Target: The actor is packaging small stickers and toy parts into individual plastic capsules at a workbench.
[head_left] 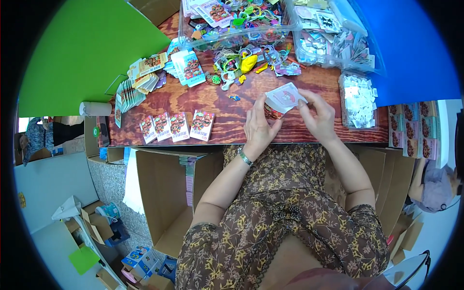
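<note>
Close to the table's front edge, my left hand [259,126] is closed on a small printed box [272,113], mostly hidden by the fingers and by a white card. That white card [284,98], with a pink picture on it, slants over the box. My right hand [320,117] pinches the card's right edge between thumb and fingers. Whether the card is partly inside the box cannot be made out. To the left, several small printed boxes [202,125] lie in a row. A small blue and yellow trinket [234,97] rests just beyond my left hand.
Clear plastic bins of trinkets [237,33] and cards [333,60] stand at the back. A loose heap of trinkets [249,63] spills before them. Flat cartons [130,99] fan out at left; a tub of white sachets [358,104] stands right. Cardboard boxes [164,193] sit below the table edge.
</note>
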